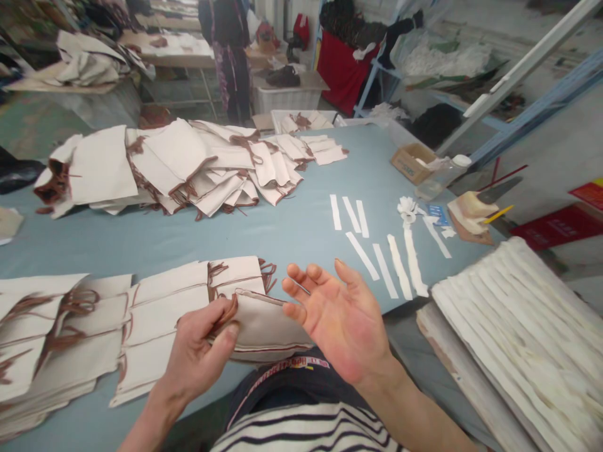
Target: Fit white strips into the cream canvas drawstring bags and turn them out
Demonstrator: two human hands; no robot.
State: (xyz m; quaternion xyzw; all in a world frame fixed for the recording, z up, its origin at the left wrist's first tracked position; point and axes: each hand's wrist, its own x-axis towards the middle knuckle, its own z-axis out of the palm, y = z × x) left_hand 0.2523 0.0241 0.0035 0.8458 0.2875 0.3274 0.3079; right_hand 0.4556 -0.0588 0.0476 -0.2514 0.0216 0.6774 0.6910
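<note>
A cream cloth pouch point(269, 320) with brown edging is held near my body at the front edge of the table. My left hand point(205, 339) is closed on its left end, thumb on top, with brown cords bunched under the fingers. Palm up, my right hand point(336, 320) is open over the pouch's right end, fingers apart and holding nothing. Whether it touches the cloth I cannot tell. Just beyond the left hand lie flat cream cloth pieces point(167, 314) with brown trim and loose brown cords.
A long heap of similar cloth pieces point(174, 157) lies across the back of the blue-grey table point(292, 235). White strips point(362, 254) are spread at the right, near a cardboard box point(412, 162) and plastic jar point(443, 177). A white padded stack point(527, 333) stands right. A person point(228, 56) stands behind.
</note>
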